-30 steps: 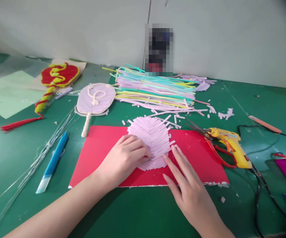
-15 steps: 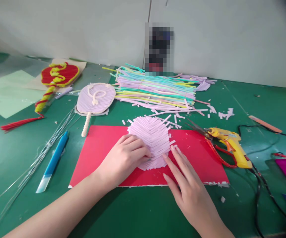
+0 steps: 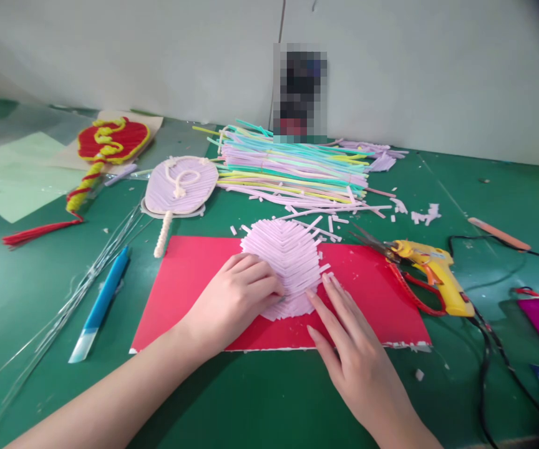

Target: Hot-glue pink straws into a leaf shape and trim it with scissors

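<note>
A rounded lilac panel [image 3: 288, 255] made of pipe cleaner strips in a herringbone pattern lies on a red board [image 3: 189, 268]. Over its lower left part rests my left hand [image 3: 239, 296], fingers curled and thumb pressed in; what they pinch is hidden. My right hand [image 3: 354, 337] lies with straight, parted fingers, its fingertips touching the panel's lower right edge. Several short strip ends stick out along the panel's right side.
Bundled pastel pipe cleaners [image 3: 292, 162] lie behind, with cut scraps around. Scissors [image 3: 423, 296] and a yellow glue gun [image 3: 438, 268] with its cable are at right. Leftward are a lilac fan [image 3: 180, 193], a red fan [image 3: 124, 149], wires [image 3: 87, 274] and a blue pen-like tool [image 3: 103, 299].
</note>
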{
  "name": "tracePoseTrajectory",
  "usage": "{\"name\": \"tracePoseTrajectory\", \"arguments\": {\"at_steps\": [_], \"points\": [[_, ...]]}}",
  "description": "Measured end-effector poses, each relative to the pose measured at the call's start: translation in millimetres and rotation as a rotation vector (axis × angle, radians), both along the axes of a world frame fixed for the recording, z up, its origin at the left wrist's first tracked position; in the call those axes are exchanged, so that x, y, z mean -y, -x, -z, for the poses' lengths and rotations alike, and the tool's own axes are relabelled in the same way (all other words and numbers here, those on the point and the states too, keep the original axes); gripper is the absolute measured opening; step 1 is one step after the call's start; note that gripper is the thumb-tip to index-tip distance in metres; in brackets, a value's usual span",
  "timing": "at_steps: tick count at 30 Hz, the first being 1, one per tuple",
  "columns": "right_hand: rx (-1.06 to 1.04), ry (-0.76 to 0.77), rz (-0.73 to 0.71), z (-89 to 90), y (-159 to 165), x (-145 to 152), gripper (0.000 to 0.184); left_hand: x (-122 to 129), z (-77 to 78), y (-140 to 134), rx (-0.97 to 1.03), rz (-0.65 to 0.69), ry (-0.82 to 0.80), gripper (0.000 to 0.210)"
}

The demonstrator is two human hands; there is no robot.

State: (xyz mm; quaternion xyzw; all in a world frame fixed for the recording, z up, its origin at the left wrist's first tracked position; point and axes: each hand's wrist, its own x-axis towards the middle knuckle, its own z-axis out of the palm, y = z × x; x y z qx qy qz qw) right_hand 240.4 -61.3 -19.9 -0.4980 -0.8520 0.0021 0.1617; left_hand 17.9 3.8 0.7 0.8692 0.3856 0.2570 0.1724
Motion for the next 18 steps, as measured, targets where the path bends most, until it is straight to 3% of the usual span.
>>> {"name": "tracePoseTrajectory", "arguments": {"at_steps": [9, 18], "points": [[0.010, 0.009, -0.088, -0.9, 4.1, 3.2, 0.054, -0.5, 0.9, 0.5, 0.004, -0.002, 0.032, 0.014], [0.039, 0.014, -0.080, -0.5, 6.1, 0.6, 0.053, -0.5, 1.6, 0.4, 0.015, -0.010, 0.056, 0.013]]}}
